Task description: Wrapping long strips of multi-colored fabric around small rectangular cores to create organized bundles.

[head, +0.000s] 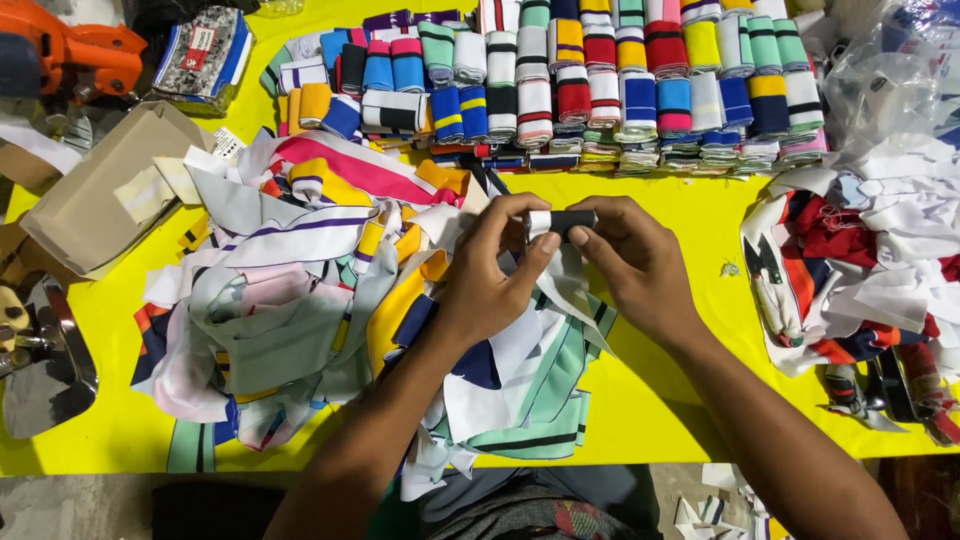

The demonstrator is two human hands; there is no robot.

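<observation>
At the centre of the frame, the left hand (490,270) and the right hand (632,262) both pinch a small black-and-white fabric roll (560,221) with nearly closed fingers, above the loose strip pile (300,300) on the yellow table (680,220).

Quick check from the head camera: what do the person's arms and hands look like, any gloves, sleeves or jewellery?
Both are bare: the left hand and right hand wear no gloves, and no rings, watch or bands show. Both forearms are uncovered to the frame edge, no sleeves visible. Fingernails are short and unpainted.
</observation>
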